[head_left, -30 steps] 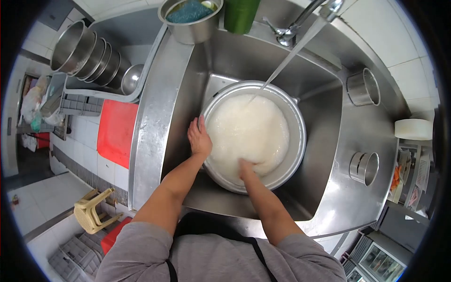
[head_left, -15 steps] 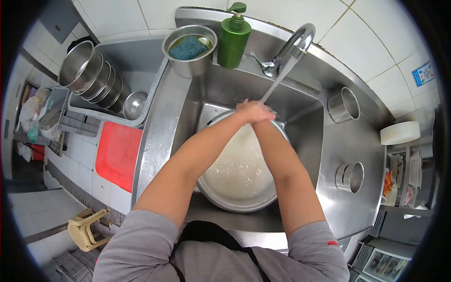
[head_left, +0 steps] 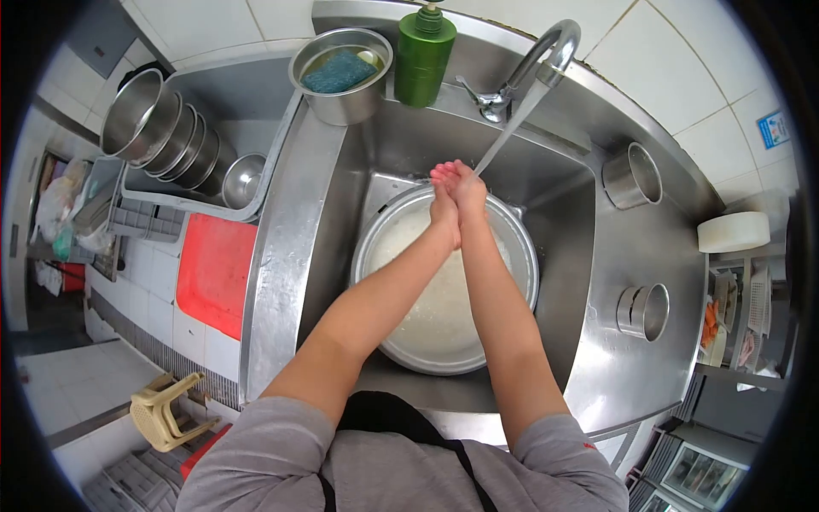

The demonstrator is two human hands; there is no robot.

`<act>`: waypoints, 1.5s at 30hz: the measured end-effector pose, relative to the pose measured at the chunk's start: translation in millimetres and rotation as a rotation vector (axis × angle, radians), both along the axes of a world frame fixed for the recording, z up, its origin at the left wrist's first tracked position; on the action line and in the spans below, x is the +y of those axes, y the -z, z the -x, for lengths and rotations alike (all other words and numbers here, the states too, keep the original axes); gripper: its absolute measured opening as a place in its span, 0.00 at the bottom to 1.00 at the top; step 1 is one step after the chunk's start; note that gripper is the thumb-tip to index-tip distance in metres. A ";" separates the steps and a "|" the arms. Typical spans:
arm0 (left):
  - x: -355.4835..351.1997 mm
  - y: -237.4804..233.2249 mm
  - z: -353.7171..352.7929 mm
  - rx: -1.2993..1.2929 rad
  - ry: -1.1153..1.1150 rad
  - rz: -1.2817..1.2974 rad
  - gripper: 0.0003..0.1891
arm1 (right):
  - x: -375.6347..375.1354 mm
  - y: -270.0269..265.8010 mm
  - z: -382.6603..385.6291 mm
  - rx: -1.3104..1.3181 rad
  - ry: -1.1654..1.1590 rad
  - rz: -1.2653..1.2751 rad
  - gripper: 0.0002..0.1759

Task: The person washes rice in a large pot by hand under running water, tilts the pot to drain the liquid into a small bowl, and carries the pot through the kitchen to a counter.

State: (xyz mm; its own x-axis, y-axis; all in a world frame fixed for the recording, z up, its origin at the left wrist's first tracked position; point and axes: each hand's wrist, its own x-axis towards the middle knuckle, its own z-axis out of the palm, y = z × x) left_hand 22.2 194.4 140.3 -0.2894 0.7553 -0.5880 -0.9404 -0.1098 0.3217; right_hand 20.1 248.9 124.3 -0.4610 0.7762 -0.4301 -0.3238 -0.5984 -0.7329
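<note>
My left hand (head_left: 443, 209) and my right hand (head_left: 469, 193) are pressed side by side, palm against palm, above the far rim of a large metal pot (head_left: 362, 264). Their fingers stretch away from me, slightly cupped, and neither hand holds anything visible. A stream of water (head_left: 517, 122) runs from the curved faucet (head_left: 556, 53) and falls right beside the right fingers. Cloudy white water (head_left: 435, 320) fills much of the pot, which stands in the steel sink (head_left: 566, 264). What lies under that water cannot be made out.
Behind the sink stand a green pump bottle (head_left: 424, 60) and a steel pot (head_left: 345, 107) holding a blue scouring pad (head_left: 339, 72). Stacked steel pots (head_left: 141, 119) lie in a grey tub (head_left: 277, 145) at left. Steel containers (head_left: 632, 177) sit on the right drainboard (head_left: 614, 375).
My hands have shifted from crossing and rubbing under the stream to lying side by side, fingers forward, just left of it. The view has moved slightly.
</note>
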 end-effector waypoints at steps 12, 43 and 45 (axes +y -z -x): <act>58.6 14.2 31.5 1.354 0.550 0.413 0.13 | -103.5 -76.5 -57.2 -0.199 -0.172 -1.398 0.09; -134.7 78.4 36.0 1.807 1.919 -0.091 0.32 | 46.0 -36.1 -47.0 -0.525 -0.633 -1.211 0.16; -181.2 114.2 13.6 1.929 2.142 -0.197 0.32 | -15.8 22.2 -125.3 -0.804 -1.201 -1.080 0.23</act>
State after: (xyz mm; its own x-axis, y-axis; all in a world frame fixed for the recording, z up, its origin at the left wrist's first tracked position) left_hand 8.6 13.2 26.2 0.4453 0.5417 -0.7129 0.8936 -0.2190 0.3918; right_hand 145.3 233.1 102.0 -0.8788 0.2711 -0.3927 0.4745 0.5828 -0.6597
